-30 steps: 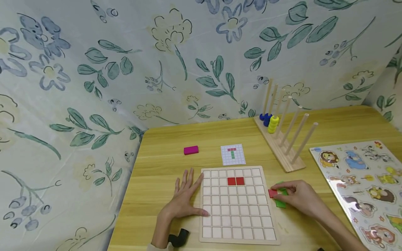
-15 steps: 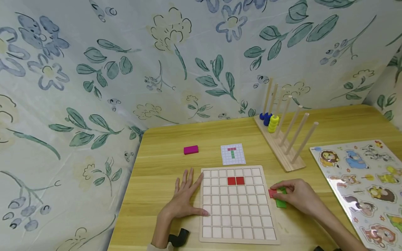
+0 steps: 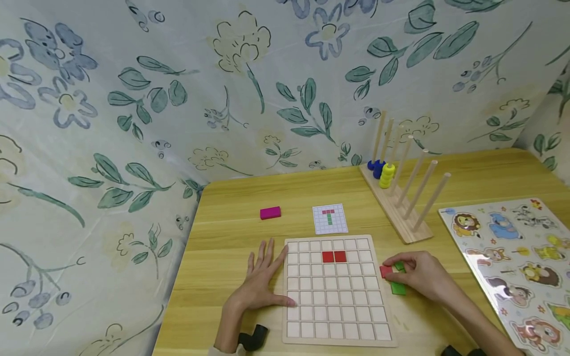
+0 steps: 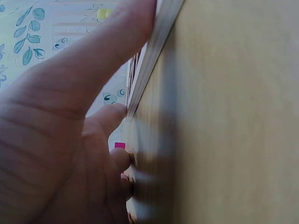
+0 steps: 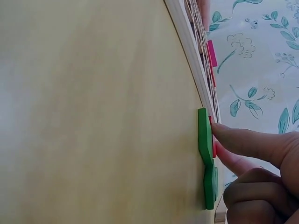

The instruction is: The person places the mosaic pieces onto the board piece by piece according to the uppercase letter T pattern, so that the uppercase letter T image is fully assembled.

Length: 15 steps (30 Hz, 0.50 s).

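Note:
My left hand (image 3: 256, 287) lies with spread fingers at the left edge of a wooden grid board (image 3: 317, 314), its thumb and index finger touching the rim. Two red square tiles (image 3: 328, 256) sit side by side in the board's second row. Just beyond the right edge, my right hand (image 3: 423, 278) pinches another red square tile (image 3: 385, 271) between thumb and index finger. Green tiles (image 3: 398, 289) lie on the table under and beside that hand, partly covered by it. In the right wrist view, the green tiles (image 5: 205, 135) stand close before the pinched red one.
Behind the board lies a card (image 3: 318, 227) printted with a red and green T. A magenta block (image 3: 270, 213) is to its left. A wooden peg stand (image 3: 411, 234) with blue and yellow beads stands back right, near an animal puzzle (image 3: 498, 257). A black object (image 3: 254, 338) sits by the left wrist.
My right hand has shifted very slightly, and more of a green tile shows between its thumb and index finger. The left hand and the board have stayed put.

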{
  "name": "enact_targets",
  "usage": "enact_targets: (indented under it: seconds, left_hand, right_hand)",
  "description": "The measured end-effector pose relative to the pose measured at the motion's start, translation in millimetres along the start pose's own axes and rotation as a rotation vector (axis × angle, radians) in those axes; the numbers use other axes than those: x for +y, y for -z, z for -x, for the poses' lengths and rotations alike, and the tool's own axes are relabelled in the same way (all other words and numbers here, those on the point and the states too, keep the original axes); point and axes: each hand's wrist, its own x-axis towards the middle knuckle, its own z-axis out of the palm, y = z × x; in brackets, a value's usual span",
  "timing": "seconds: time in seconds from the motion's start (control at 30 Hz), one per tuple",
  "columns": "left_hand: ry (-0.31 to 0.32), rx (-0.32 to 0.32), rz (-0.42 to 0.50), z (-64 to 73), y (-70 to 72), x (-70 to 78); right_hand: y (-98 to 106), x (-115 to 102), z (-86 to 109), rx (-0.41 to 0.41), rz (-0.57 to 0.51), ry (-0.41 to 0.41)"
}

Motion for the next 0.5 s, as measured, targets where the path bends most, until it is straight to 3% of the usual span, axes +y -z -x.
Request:
enact_targets:
  seconds: [0.23,0.5]
  left_hand:
    - [-0.001,0.001,0.005,0.0,0.3,-0.5]
    - [0.0,0.001,0.003,-0.2,-1.9,-3.3]
  right_hand:
    - [-1.1,-0.2,-3.4,0.022,0.04,0.012]
    - [1.4,-1.5,-3.3,-0.007,0.001,-0.006]
